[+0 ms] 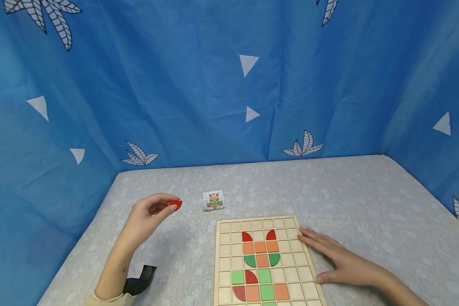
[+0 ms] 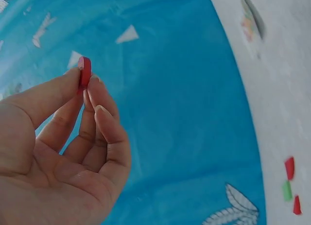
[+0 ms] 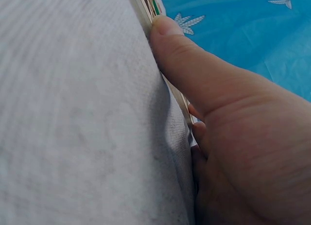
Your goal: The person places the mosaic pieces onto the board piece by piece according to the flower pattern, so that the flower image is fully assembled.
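My left hand [image 1: 149,217] is raised above the left side of the table, pinching a red tile [image 1: 177,205] between thumb and fingertips. In the left wrist view the tile [image 2: 85,72] appears edge-on. My right hand [image 1: 340,259] touches the right edge of a wooden grid board [image 1: 289,258], fingers extended and thumb [image 3: 170,45] against the rim. Orange and green squares and red and green quarter-round tiles [image 1: 250,276] make a pattern on the board. Its lower edge is cut off in the head view.
Behind the board lies a small card [image 1: 213,199] printted with a similar coloured pattern. Loose red [image 2: 290,167] and green tiles [image 2: 287,191] lie on the tablecloth in the left wrist view. A blue curtain [image 1: 199,85] borders the table. A black curved object [image 1: 140,282] is beside the left forearm.
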Demonstrator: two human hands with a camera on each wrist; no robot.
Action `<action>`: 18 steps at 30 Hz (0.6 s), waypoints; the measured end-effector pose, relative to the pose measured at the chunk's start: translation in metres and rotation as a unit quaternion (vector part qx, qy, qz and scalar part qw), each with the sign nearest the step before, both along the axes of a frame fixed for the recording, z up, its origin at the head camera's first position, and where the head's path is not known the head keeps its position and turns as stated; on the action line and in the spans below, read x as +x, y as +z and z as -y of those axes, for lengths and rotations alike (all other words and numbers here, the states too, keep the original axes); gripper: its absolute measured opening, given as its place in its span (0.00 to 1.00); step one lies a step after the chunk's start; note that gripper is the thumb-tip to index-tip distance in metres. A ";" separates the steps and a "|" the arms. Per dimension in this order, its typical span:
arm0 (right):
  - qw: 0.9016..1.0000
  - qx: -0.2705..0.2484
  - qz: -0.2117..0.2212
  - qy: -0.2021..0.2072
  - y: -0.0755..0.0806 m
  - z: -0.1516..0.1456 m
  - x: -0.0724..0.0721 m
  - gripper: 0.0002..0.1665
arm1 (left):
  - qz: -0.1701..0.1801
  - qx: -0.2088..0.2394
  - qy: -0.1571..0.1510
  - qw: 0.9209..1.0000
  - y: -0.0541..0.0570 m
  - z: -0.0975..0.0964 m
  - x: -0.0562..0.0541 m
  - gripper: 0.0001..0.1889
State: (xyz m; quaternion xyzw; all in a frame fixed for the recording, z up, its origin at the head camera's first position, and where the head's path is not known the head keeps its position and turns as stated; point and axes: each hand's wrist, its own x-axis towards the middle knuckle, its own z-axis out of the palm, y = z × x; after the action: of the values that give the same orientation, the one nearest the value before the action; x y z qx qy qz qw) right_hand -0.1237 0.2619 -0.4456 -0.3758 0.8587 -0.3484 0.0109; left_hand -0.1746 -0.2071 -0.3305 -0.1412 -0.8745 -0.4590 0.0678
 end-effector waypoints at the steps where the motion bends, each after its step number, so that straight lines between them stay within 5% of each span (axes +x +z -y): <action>1: 1.000 -0.002 0.008 -0.002 0.000 0.000 0.000 0.52 | -0.002 0.002 -0.004 1.000 0.002 -0.003 0.002 0.11; 9: 1.000 -0.001 0.008 -0.001 -0.001 0.000 0.000 0.52 | -0.017 0.026 -0.065 0.997 0.010 -0.027 0.015 0.09; 18: 1.000 0.005 0.008 -0.007 0.001 0.001 0.001 0.52 | 0.006 0.034 -0.150 0.988 0.014 -0.076 0.031 0.10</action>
State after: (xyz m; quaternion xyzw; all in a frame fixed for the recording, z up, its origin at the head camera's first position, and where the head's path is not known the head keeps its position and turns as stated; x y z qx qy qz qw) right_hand -0.1231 0.2611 -0.4444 -0.3666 0.8630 -0.3471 0.0169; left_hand -0.1438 -0.1314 -0.3162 -0.2658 -0.8274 -0.4946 -0.0029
